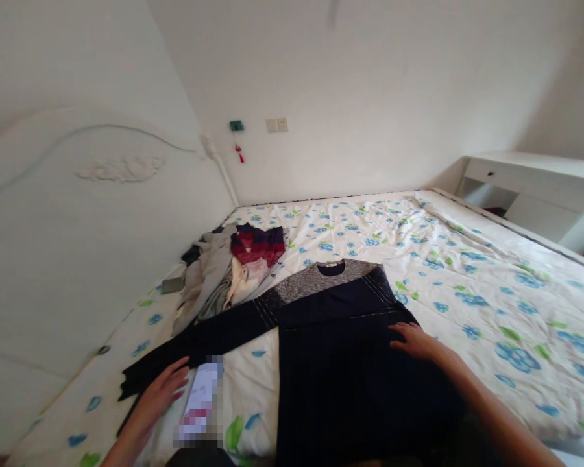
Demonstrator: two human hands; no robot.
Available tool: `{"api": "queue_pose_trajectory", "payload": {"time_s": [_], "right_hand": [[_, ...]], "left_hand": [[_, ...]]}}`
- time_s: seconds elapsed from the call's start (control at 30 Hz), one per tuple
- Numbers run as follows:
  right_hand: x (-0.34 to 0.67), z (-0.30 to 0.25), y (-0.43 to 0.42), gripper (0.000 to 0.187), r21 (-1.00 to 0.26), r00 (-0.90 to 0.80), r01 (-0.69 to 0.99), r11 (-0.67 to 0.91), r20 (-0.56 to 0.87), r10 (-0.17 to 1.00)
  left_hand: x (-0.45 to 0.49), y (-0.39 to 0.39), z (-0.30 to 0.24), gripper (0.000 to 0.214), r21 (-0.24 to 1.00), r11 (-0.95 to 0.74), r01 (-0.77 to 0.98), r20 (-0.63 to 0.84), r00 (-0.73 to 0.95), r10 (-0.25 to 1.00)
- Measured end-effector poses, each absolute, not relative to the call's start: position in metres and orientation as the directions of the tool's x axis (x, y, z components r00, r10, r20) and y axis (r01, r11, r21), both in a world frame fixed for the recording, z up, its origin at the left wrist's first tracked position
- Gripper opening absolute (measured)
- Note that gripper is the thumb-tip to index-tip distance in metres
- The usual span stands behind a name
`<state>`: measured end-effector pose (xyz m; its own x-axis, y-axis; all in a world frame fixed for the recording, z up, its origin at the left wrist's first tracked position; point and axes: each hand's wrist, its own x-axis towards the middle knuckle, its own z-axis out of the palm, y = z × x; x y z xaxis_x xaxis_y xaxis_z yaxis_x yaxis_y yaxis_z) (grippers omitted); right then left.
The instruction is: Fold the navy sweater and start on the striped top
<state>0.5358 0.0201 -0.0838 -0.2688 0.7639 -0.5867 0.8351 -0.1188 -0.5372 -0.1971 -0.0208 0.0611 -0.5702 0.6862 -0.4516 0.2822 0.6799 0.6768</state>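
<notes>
A dark navy sweater (340, 350) with a grey speckled yoke lies flat, front up, on the bed. Its left sleeve (209, 337) stretches out toward the lower left; its right sleeve is folded across the body. My left hand (163, 389) rests near the left sleeve's cuff, fingers together and lying flat, holding nothing. My right hand (413, 340) lies open and flat on the folded right edge of the sweater.
The bed is covered by a white quilt (467, 272) with blue flowers. A pile of clothes (233, 266) sits by the white headboard (78, 227). A blurred white packet (202, 402) lies beside my left hand. A white desk (540, 181) stands at the far right.
</notes>
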Motion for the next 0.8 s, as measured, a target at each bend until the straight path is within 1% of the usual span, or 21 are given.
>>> {"api": "queue_pose_trajectory", "payload": {"time_s": [0.07, 0.13, 0.23, 0.33, 0.4, 0.47, 0.5, 0.6, 0.63, 0.7, 0.73, 0.8], "right_hand": [[0.521, -0.072, -0.003, 0.071, -0.638, -0.319, 0.755, -0.15, -0.557, 0.766], [0.501, -0.065, -0.023, 0.072, -0.725, -0.37, 0.663, -0.188, -0.535, 0.759], [0.471, -0.065, -0.039, 0.07, -0.799, -0.439, 0.559, -0.221, -0.511, 0.739], [0.455, -0.073, -0.041, 0.062, -0.815, -0.444, 0.535, -0.223, -0.496, 0.746], [0.456, -0.079, -0.038, 0.058, -0.815, -0.403, 0.532, -0.23, -0.483, 0.778], [0.46, -0.084, -0.035, 0.057, -0.817, -0.361, 0.52, -0.248, -0.473, 0.804], [0.463, -0.085, -0.034, 0.056, -0.817, -0.346, 0.515, -0.258, -0.473, 0.81], [0.469, -0.087, -0.032, 0.053, -0.809, -0.319, 0.525, -0.266, -0.477, 0.819], [0.469, -0.087, -0.032, 0.052, -0.806, -0.319, 0.531, -0.262, -0.476, 0.819], [0.469, -0.087, -0.031, 0.052, -0.802, -0.331, 0.546, -0.242, -0.472, 0.817], [0.468, -0.086, -0.03, 0.052, -0.8, -0.339, 0.554, -0.231, -0.47, 0.815], [0.467, -0.085, -0.028, 0.051, -0.796, -0.349, 0.566, -0.213, -0.465, 0.813]], "left_hand": [[-0.213, -0.052, 0.068, 0.056, 0.693, 0.72, -0.017, -0.588, -0.592, 0.551], [-0.221, -0.069, 0.068, 0.063, 0.663, 0.718, -0.212, -0.683, -0.563, 0.465], [-0.222, -0.065, 0.065, 0.071, 0.628, 0.683, -0.373, -0.746, -0.538, 0.391], [-0.215, -0.039, 0.063, 0.063, 0.629, 0.641, -0.439, -0.752, -0.554, 0.357], [-0.21, -0.021, 0.06, 0.049, 0.639, 0.627, -0.446, -0.739, -0.581, 0.34], [-0.208, -0.007, 0.056, 0.034, 0.669, 0.602, -0.436, -0.7, -0.643, 0.311], [-0.208, 0.0, 0.055, 0.03, 0.692, 0.581, -0.427, -0.669, -0.682, 0.295], [-0.208, 0.021, 0.059, 0.029, 0.797, 0.491, -0.351, -0.526, -0.802, 0.281], [-0.205, 0.031, 0.064, 0.028, 0.834, 0.463, -0.3, -0.464, -0.835, 0.296], [-0.193, 0.057, 0.08, 0.023, 0.894, 0.417, -0.164, -0.33, -0.871, 0.364], [-0.183, 0.073, 0.091, 0.023, 0.919, 0.386, -0.082, -0.254, -0.871, 0.42], [-0.152, 0.112, 0.114, 0.032, 0.955, 0.281, 0.097, -0.083, -0.822, 0.564]]}}
